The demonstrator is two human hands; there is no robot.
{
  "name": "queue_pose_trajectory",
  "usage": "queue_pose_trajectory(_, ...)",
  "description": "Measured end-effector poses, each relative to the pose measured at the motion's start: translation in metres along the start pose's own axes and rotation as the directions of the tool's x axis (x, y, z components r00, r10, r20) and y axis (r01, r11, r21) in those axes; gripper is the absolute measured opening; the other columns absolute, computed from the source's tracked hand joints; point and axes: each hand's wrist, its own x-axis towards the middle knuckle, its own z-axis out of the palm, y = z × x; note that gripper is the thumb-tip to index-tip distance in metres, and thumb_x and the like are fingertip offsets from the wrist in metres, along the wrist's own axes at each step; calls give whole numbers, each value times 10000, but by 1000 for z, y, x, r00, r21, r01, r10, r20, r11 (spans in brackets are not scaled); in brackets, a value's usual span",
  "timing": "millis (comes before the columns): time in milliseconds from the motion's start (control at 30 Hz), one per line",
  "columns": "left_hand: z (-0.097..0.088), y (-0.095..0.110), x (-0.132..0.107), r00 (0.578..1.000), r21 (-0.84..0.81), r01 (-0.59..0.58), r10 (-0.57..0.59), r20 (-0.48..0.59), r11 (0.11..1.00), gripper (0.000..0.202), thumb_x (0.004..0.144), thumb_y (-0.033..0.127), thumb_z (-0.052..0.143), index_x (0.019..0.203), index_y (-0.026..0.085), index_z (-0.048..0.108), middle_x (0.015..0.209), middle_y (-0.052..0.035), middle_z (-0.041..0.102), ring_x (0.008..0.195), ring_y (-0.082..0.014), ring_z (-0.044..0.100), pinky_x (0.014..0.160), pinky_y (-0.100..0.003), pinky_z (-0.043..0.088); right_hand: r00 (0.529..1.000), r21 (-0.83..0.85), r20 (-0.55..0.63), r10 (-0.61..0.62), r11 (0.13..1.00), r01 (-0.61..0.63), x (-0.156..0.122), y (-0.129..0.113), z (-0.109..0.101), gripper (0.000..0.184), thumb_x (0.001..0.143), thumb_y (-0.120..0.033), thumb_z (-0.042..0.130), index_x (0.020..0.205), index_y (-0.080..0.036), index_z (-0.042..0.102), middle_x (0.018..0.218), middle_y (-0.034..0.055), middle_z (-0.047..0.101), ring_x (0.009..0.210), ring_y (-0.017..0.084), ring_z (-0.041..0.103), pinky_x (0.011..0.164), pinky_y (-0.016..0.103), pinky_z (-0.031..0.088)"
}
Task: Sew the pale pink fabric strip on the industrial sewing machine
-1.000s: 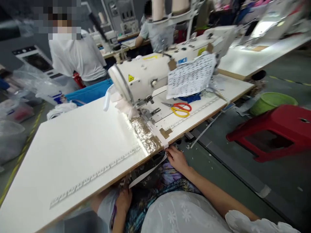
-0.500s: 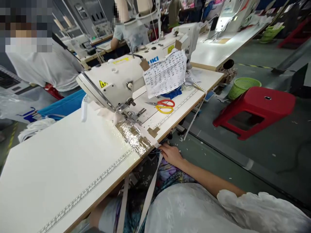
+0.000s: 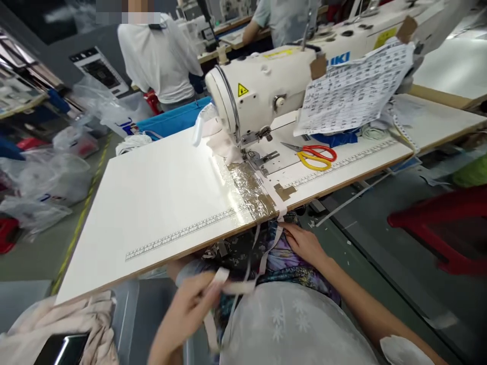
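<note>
My left hand (image 3: 188, 306), slightly blurred, is closed in a pinch on a pale fabric strip (image 3: 239, 288) above my lap. More of the strip hangs in loops below the table's front edge. My right hand (image 3: 306, 246) sits just under that edge, its fingers closed on the pale band (image 3: 280, 207) that comes over the edge from the machine. On the white table stands a sewing machine (image 3: 266, 86), with pinkish cloth (image 3: 225, 147) beside its presser foot area. Scissors (image 3: 314, 156) with red and yellow handles lie right of the foot.
A handwritten sheet (image 3: 353, 91) hangs on the machine. Printed rulers (image 3: 182, 235) run along the table front. At lower left, beige cloth (image 3: 95, 319) and a phone (image 3: 63, 350) lie by a grey bin. A red stool (image 3: 449, 228) stands right. A person (image 3: 163, 61) is behind the table.
My view has swung left. My left hand has come into sight with the strip pinched in it. My right hand stays by the table's front edge.
</note>
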Motion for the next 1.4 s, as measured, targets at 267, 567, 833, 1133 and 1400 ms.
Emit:
queue_pose_trajectory(267, -22, 42, 65, 958, 36, -252, 244, 150, 967, 331, 1014, 339, 387, 1274, 266, 579, 1264, -54, 637, 1131, -201, 614, 947, -332, 520, 998, 284, -38, -58, 956, 66, -26, -10, -46, 360, 983, -327, 375, 1261, -224, 580, 636, 1, 632, 514, 182, 582, 510, 285, 471)
queue_pose_trajectory(567, -70, 24, 162, 959, -64, -267, 258, -115, 962, 302, 968, 365, 433, 1108, 213, 653, 1128, -72, 681, 968, -199, 651, 782, -314, 556, 966, 137, -255, 51, 990, -16, 36, -22, -135, 432, 974, -501, 369, 1206, -188, 557, 721, 37, 647, 550, 194, 577, 521, 285, 439)
queue_pose_trajectory(833, -71, 11, 259, 921, 17, -147, 143, -363, 989, 312, 934, 271, 457, 1162, 170, 645, 1156, -118, 652, 1053, -244, 622, 883, -375, 540, 945, -284, -327, -18, 956, -80, 110, -9, -136, 423, 961, -315, 316, 1268, -132, 544, 1225, 149, 647, 1022, 306, 643, 617, 339, 491)
queue_pose_trajectory(1133, -62, 10, 330, 892, 69, -55, 80, -444, 996, 312, 931, 322, 516, 1160, 144, 632, 1256, -155, 606, 1222, -304, 511, 992, -423, 454, 965, -446, -256, -63, 893, -60, 127, -25, -138, 418, 955, -216, 336, 1315, -216, 550, 1156, 98, 600, 831, 220, 610, 462, 273, 330)
queue_pose_trajectory(1400, -60, 9, 371, 902, 129, -48, 98, -421, 990, 182, 839, 258, 633, 959, 136, 697, 1201, -160, 625, 1146, -362, 532, 925, -455, 467, 927, -498, -352, -132, 865, -67, 152, 30, -179, 391, 924, -162, 347, 1173, -161, 649, 1142, 133, 645, 1024, 276, 599, 640, 324, 493)
